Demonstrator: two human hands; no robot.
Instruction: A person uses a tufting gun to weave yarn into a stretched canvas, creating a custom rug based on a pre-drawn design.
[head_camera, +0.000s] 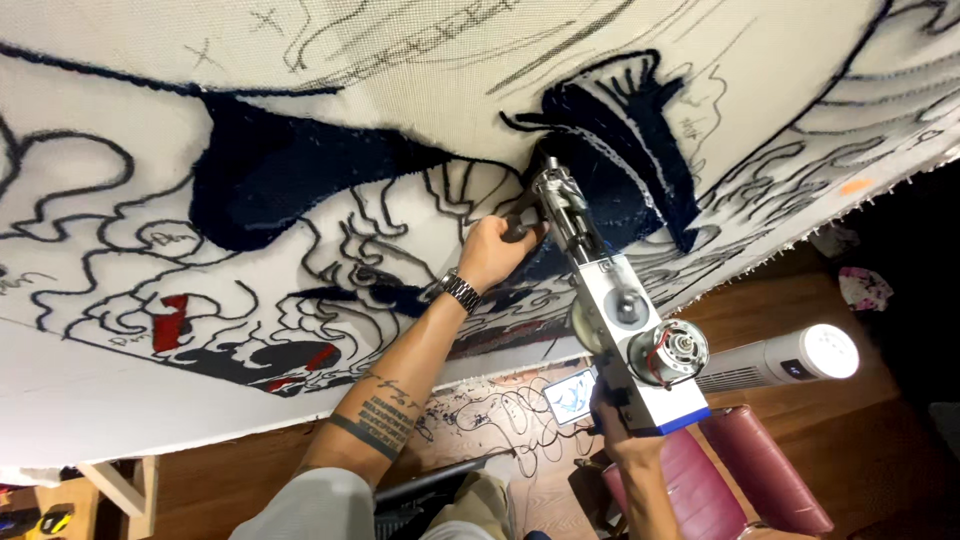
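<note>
A large white cloth (420, 70) stretched on a frame fills the view, covered in drawn black outlines with dark blue tufted patches (270, 165). A white and blue tufting gun (625, 320) with an exposed motor presses its tip into a dark blue patch (620, 140) at the upper middle. My left hand (495, 250), a metal watch on its wrist, grips the gun's front handle near the tip. My right hand (625, 425) holds the rear grip under the gun's body, partly hidden by it.
A dark red padded chair (760, 470) stands on the wooden floor below right. A white tower fan (790, 358) lies behind the gun. A phone (572, 395) with a lit screen sits under the cloth. A wooden frame leg (125, 485) shows bottom left.
</note>
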